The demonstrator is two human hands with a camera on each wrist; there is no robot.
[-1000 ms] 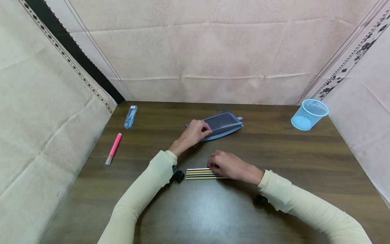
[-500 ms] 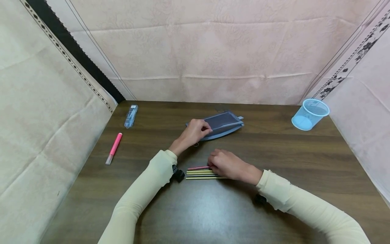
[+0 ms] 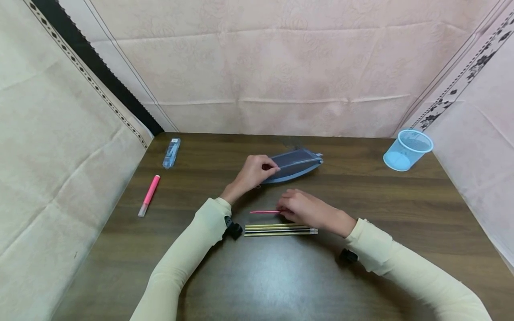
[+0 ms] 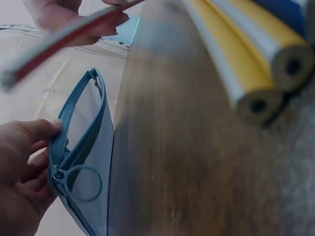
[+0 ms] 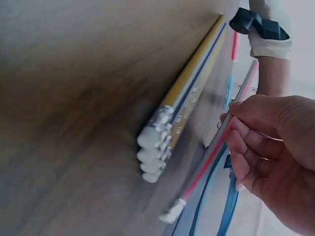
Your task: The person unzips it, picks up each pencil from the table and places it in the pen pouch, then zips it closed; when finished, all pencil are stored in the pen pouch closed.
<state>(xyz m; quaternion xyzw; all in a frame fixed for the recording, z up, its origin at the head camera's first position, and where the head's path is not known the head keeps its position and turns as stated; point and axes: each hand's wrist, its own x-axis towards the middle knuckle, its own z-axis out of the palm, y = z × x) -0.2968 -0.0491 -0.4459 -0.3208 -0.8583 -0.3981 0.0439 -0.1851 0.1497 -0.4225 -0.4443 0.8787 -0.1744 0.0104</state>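
My left hand (image 3: 253, 173) pinches the rim of a blue zippered mesh pencil pouch (image 3: 295, 164), which lies near the table's back. Seen from the left wrist, the pouch mouth gapes, and a ring-shaped zipper pull (image 4: 86, 183) hangs at its near end. My right hand (image 3: 307, 209) pinches a red-and-silver striped pencil (image 5: 211, 156) around its middle, raised off the table, its white eraser end toward the right. Just in front of that hand, several yellow and dark blue striped pencils (image 3: 277, 230) lie side by side, their white erasers (image 5: 150, 157) showing in the right wrist view.
On the left of the wooden table (image 3: 249, 276) lie a pink capped marker (image 3: 150, 194) and a small blue clear-wrapped packet (image 3: 171, 153). A light blue cup (image 3: 407, 150) stands at the back right. Pale cloth (image 3: 281, 67) hangs behind and at both sides.
My right hand has lifted the red striped pencil away from the others and shifted it toward the pouch. The left hand keeps its hold, and the pouch has tilted slightly.
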